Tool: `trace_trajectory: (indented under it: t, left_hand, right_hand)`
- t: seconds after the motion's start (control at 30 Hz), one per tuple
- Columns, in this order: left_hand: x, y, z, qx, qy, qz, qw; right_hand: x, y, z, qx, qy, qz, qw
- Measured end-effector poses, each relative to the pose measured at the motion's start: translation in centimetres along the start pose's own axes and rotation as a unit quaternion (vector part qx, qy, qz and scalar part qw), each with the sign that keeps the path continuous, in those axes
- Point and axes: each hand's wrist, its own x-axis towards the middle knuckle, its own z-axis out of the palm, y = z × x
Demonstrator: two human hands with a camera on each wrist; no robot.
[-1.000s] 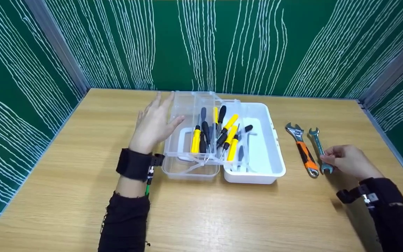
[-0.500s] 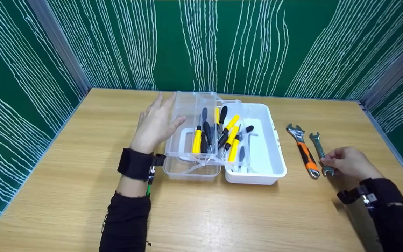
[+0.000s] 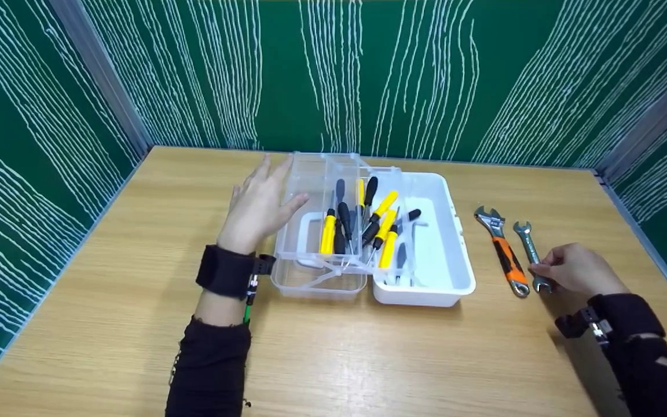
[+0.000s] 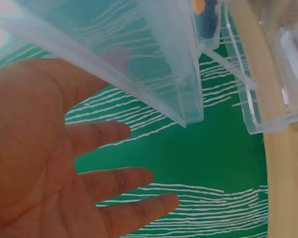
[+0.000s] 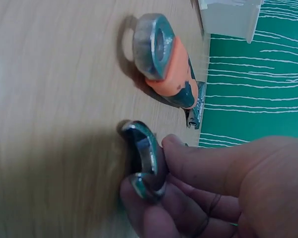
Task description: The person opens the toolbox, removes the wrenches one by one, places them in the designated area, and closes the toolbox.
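Observation:
On the right, my right hand pinches an open-end wrench near its closer end, between thumb and fingers. The right wrist view shows that wrench end low over the tabletop, fingertips right at it. Beside it lies an adjustable wrench with an orange and black handle. My left hand is spread with straight fingers at the left side of a clear tray belonging to an opened toolbox. In the left wrist view, the thumb partly shows through the clear plastic wall.
Several yellow and black screwdrivers lie in the clear trays and over the white box. A clear lid with a white handle lies under the raised trays. Green walls with white lines enclose the wooden table at back and sides.
The open-end wrench has shifted slightly closer to me with my right hand, its far end now lower in the head view. My left hand keeps its place beside the tray.

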Motion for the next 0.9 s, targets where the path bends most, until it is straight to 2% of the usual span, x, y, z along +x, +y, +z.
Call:
trace_trajectory:
  t: [0.13,0.37,0.9]
  left_hand:
    - [-0.01,-0.05,0.01,0.000,0.001,0.001,1.0000]
    - [0.01,-0.09,-0.04,0.003,-0.006,-0.002,1.0000]
    - [0.08,-0.20,0.00,-0.002,-0.012,-0.010,0.9999]
  right_hand:
    - [-0.09,0.04,0.07,-0.004,0.006,-0.005,1.0000]
    - [-0.49,0.20,0.09,-0.014,0.019,-0.050,0.9985]
    - [-0.46,0.02,-0.27,0.004,0.031,-0.039,0.9988]
